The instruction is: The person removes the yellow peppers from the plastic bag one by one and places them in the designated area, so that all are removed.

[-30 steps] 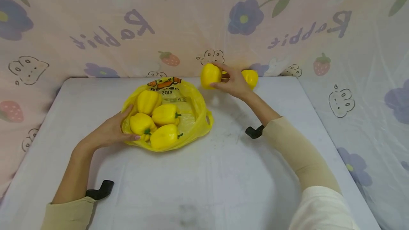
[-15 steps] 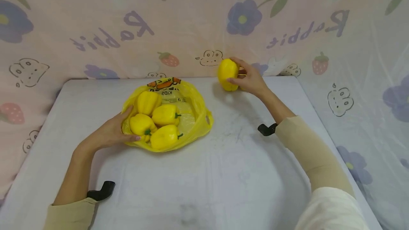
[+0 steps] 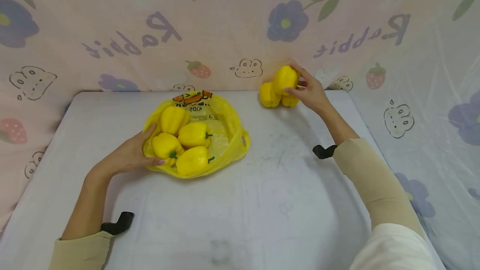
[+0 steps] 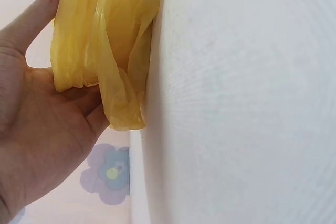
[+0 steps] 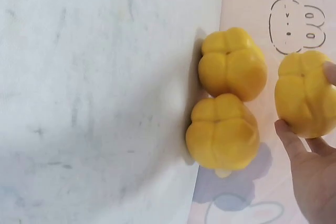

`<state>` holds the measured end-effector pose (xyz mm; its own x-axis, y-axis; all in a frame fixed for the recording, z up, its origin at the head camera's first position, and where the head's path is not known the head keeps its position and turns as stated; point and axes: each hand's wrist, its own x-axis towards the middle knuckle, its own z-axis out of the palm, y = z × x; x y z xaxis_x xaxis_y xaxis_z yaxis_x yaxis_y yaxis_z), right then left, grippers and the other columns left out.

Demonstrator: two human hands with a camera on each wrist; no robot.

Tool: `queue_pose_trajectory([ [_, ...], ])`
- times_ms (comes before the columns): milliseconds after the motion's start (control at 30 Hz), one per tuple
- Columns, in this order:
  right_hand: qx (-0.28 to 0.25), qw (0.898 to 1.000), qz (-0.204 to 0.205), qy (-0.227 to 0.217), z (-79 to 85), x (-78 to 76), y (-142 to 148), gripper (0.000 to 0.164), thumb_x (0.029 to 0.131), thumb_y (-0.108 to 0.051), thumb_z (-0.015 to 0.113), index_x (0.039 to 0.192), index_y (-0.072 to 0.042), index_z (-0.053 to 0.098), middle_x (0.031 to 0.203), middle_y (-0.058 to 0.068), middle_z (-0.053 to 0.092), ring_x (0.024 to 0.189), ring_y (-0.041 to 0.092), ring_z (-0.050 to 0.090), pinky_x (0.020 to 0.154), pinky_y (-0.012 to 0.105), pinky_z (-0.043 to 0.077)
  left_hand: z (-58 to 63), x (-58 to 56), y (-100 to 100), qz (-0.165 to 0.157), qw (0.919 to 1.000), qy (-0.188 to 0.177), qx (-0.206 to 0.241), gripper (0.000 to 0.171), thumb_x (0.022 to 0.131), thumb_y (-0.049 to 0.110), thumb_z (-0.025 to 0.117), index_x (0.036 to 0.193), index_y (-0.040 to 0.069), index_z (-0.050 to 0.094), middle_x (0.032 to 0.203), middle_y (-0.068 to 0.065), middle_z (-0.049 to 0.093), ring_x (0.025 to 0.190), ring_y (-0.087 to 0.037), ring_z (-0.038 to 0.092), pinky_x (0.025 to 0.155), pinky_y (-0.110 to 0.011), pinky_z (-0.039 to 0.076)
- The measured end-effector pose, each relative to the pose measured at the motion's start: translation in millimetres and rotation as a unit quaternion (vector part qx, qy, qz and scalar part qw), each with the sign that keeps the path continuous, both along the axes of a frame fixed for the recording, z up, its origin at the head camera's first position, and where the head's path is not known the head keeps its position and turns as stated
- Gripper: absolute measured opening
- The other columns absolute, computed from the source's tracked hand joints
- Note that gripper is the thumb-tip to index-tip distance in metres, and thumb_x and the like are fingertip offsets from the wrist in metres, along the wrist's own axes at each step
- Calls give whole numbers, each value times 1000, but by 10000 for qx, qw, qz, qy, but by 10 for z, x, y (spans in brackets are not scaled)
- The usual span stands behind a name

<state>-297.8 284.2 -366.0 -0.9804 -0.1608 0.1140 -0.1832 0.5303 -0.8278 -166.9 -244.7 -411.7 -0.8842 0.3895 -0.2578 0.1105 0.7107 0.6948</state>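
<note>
At the left of centre in my head feed, a thin, see-through yellow plastic bag (image 3: 237, 128) sits on the white table (image 3: 262, 211), its mouth spread wide. The left hand (image 3: 129, 153) grips its left side, thumb over the rim and fingers against the outside; I read that as a way to stop the limp plastic folding inward or sliding. Inside the bag I count at least four glossy yellow bell peppers (image 3: 193, 161), heaped toward the gripped side, perhaps because the floor dips there; what lies beneath them I can't make out. Up in the right half of the frame, near the table's far edge, the right hand (image 3: 313, 95) pinches a rounded, lobed yellow pepper (image 3: 286, 79) between thumb and fingertips, a hold that I judge suits so smooth and bulky a shape. My right-wrist feed shows it raised clear of two matching yellow peppers (image 5: 223, 132) that rest on the table, touching side by side, lobed ends toward the camera; leaning together probably steadies them. Behind everything hangs a pale pink printed cloth (image 3: 225, 16), and a bent black piece (image 3: 324, 151) sits by the right wrist, its purpose unclear to me.
</note>
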Motion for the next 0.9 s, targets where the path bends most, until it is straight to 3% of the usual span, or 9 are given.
queue_pose_trajectory([
  [200,154,9997,-123,-145,-37,6,124,75,93,-21,72,156,-31,33,160,0,31,132,37,45,109,48,41,-21,-4,0,27,10000,-76,-34,122,77,52,81,160,10,1,162,-27,10,146,-49,14,113,-68,16],
  [467,88,9992,-313,-237,-79,26,322,74,95,-23,69,156,-35,30,163,-5,22,137,40,41,109,53,40,-12,-9,21,-28,9999,3,-126,121,78,50,81,160,7,3,161,-30,12,145,-52,16,112,-69,18],
  [767,-37,9988,-338,-365,118,192,416,71,97,-13,63,158,-23,28,163,8,21,137,48,37,111,48,40,5,-41,41,-41,9998,-44,-184,121,79,53,80,160,7,3,161,-30,11,145,-51,15,113,-68,17],
  [900,89,9979,-458,-442,74,166,525,71,97,-13,62,159,-22,27,163,10,22,135,49,38,111,51,39,27,-53,57,-54,9998,-56,-188,119,79,52,80,160,8,3,162,-28,11,145,-50,16,113,-68,17],
])
